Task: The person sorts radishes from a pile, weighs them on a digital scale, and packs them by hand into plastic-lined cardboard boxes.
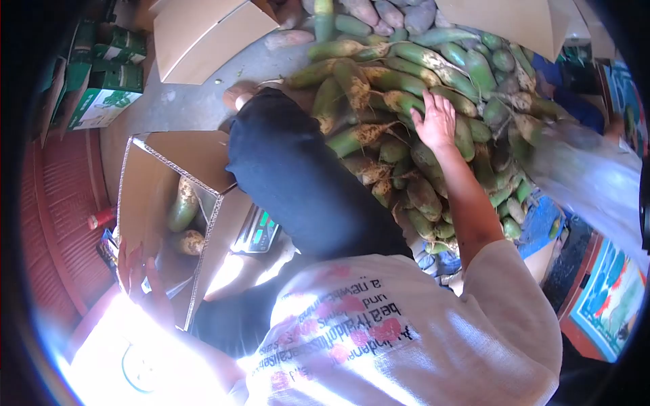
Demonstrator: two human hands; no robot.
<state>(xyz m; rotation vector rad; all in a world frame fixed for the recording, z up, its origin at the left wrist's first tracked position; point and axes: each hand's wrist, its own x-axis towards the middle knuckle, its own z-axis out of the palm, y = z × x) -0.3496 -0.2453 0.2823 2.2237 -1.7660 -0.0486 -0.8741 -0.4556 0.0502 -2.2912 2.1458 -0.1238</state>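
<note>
My right hand [437, 122] lies on the pile of green radishes [423, 197], fingers spread over a radish with a yellowish, soil-stained end. At the left, my left hand [141, 274] is at the near side of an open cardboard box [227, 220]. Its fingers look stretched out and apart, though strong sunlight washes out the palm and forearm. Inside that box lie a green radish [183, 206] and another radish [189, 242] with a brownish end. Part of a digital scale [259, 230] shows beside the box, close to my bent leg.
Cardboard boxes [210, 37] stand at the far left, beside green printed cartons [108, 98]. Reddish-purple radishes [389, 12] lie behind the pile. Another carton [501, 20] stands at the far right. A clear plastic sheet [589, 169] and a colourful printed box [613, 298] are at the right.
</note>
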